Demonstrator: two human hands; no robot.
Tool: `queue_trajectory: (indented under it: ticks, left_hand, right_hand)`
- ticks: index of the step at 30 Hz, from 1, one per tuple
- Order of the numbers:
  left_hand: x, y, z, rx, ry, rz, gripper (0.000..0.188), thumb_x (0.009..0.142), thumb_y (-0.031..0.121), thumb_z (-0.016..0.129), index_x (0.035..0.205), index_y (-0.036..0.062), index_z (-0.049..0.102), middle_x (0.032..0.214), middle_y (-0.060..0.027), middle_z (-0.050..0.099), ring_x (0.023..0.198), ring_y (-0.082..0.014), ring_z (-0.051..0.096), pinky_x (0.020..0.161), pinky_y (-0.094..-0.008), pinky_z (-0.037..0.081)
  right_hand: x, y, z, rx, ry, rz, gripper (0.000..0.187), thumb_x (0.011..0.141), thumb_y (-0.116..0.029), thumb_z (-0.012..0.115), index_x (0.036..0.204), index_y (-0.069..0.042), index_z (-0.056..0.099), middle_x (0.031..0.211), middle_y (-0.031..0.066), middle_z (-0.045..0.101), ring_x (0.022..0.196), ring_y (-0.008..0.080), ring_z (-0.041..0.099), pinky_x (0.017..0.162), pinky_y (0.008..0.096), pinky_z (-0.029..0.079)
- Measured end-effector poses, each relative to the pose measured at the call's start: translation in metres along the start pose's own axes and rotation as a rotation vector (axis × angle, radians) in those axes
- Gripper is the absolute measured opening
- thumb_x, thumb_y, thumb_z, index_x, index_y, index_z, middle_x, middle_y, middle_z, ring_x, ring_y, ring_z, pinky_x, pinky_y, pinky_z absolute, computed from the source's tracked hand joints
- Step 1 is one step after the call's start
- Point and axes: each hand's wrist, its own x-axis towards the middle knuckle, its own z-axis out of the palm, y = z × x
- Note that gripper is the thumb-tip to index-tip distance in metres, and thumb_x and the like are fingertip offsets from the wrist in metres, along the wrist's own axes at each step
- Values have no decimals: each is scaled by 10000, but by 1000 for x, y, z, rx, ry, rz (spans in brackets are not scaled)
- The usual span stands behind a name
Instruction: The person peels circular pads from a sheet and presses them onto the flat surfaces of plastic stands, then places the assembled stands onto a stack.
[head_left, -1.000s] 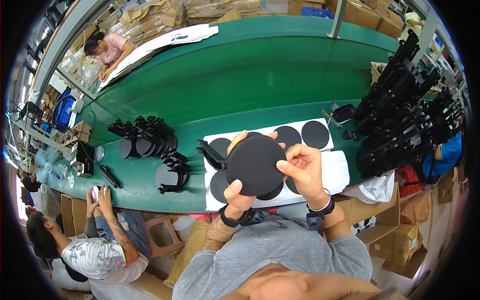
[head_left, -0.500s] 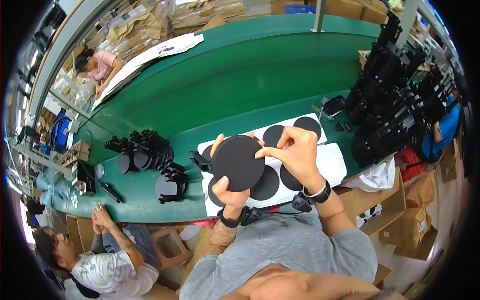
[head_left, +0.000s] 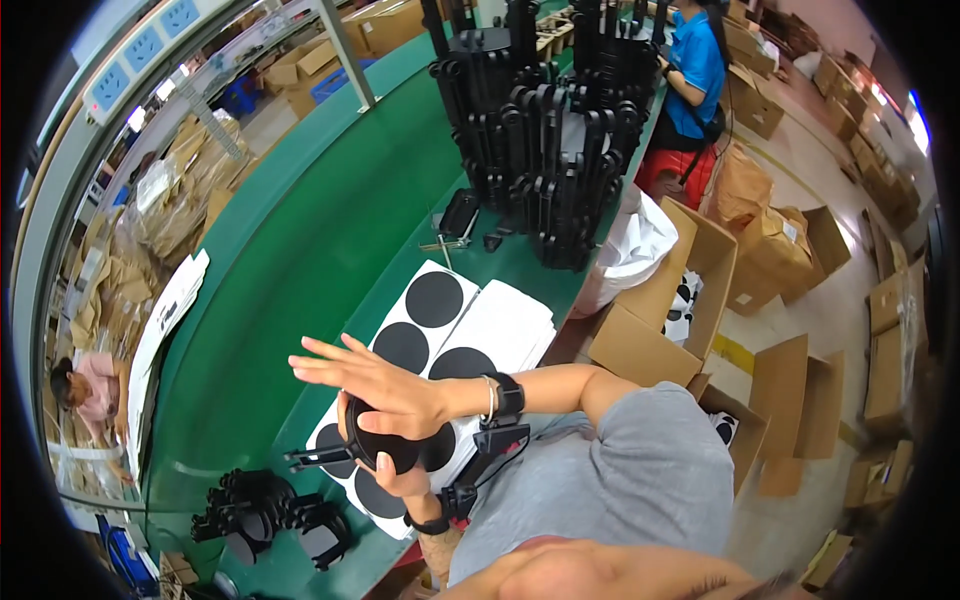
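Observation:
My left hand (head_left: pixel 402 482) grips a round black base (head_left: pixel 392 448) by its rim; a black bracket arm (head_left: pixel 318 456) juts out from it to the left. Flat across the top of this disc lies my right hand (head_left: pixel 390 392), its fingers stretched out and spread, covering much of it. Below both hands are white sheets (head_left: pixel 508 318) bearing round black pads (head_left: pixel 434 299), laid on the green bench. Another group of black round bases with brackets (head_left: pixel 250 520) sits to the lower left.
Tall stacks of black bracket parts (head_left: pixel 560 150) stand at the far end of the green bench (head_left: pixel 400 245). Near them lie a small black tray (head_left: pixel 461 212) and a metal tool. Open cardboard boxes (head_left: pixel 650 330) flank my right side. A co-worker in blue (head_left: pixel 697 60) is beyond the stacks.
My view has turned to the right. My right hand has gone from a pinch at the disc's edge to lying flat across it. My left hand still holds the base.

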Motion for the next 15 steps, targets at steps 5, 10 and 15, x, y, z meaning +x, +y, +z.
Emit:
queue_trajectory:
  ticks: [5, 10, 15]
  left_hand:
    - [20, 11, -24, 917, -456, 190, 558, 792, 228, 600, 1263, -35, 459, 1232, -192, 492, 1122, -330, 487, 955, -434, 373]
    - [36, 30, 3, 1043, -687, 208, 623, 690, 352, 738, 1149, -22, 545, 1152, -229, 539, 1035, -365, 532, 955, -415, 374]
    - [10, 101, -53, 935, -282, 490, 809, 707, 303, 720, 1377, -14, 396, 1438, -217, 359, 1341, -325, 338, 1100, -408, 242]
  right_hand:
    - [13, -46, -61, 82, -371, 137, 652, 815, -242, 671, 1361, 7, 416, 927, 194, 661, 727, 232, 672, 588, 317, 510]
    - [7, -51, -95, 1, -281, 84, 452, 738, -93, 687, 1161, 23, 577, 715, 156, 630, 570, 241, 596, 540, 305, 460]
    - [-1, -120, -180, -123, 395, 86, 400, 772, 41, 698, 1147, 56, 561, 853, 109, 685, 752, 154, 664, 722, 265, 540]
